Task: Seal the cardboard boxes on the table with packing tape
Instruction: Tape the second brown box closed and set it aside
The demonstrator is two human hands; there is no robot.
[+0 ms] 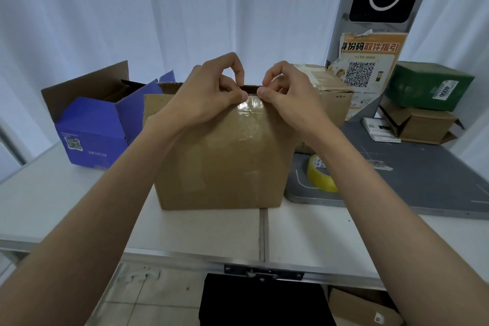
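1. Both forearms reach from 6 o'clock up to the brown cardboard box (222, 156), which stands at frame centre on the white tabletop (66, 209)
2. Left hand (209, 92) and right hand (288, 92) meet at the box's top near edge, 12 o'clock of the box. Fingers of both are curled; thumb and fingertips look pinched on the end of a clear tape strip (250, 111) that runs down the near face. Exact contact under the fingers cannot be resolved
3. Risk, judged: the strip already shows wrinkles and glare, so pressing unevenly could trap bubbles or leave it skewed off the seam
4. Risk, judged: the flap edge behind the fingers appears dark and slightly open; if not held down, tape may bridge a gap rather than seal
5. Risk, judged: tape could stick to the fingertips and lift on release
6. Tape roll (321, 176), yellow, lies at 3 o'clock of the box on a grey mat (423, 167), partly behind the right forearm
7. Blue box (95, 130), flaps open, at 9 o'clock; another brown box (333, 98) at 1 o'clock, close behind; green box (428, 85) stacked at 2 o'clock. None blocks the hands
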